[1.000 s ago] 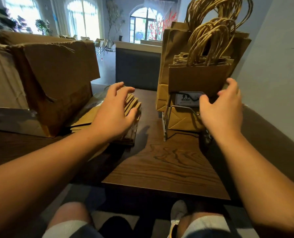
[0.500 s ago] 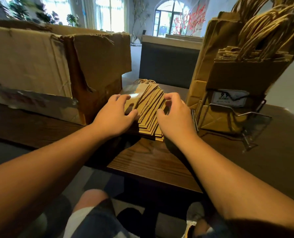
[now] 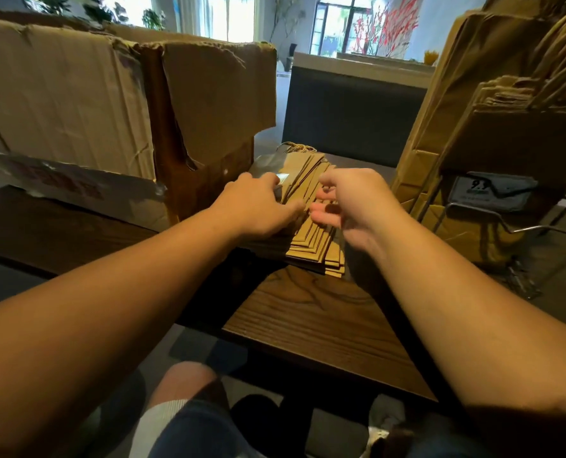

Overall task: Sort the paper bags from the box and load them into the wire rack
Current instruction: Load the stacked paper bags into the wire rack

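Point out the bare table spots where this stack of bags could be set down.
Bare wood lies at the near table edge, between the fanned bag stack and the wire rack. It is crowded farther back: the cardboard box, both hands on the stack (left hand, right hand) and the loaded rack.

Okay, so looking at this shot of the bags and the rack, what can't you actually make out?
All in the head view:
- Price tag on the wire rack: only "9.9" reads; the smaller print is too small.
- Bags in the rack: cut off by the top and right edges, so no count.
- Stack of flat bags: its middle is hidden under the left hand and right hand.
- Cardboard box: its inside is hidden by its own walls.
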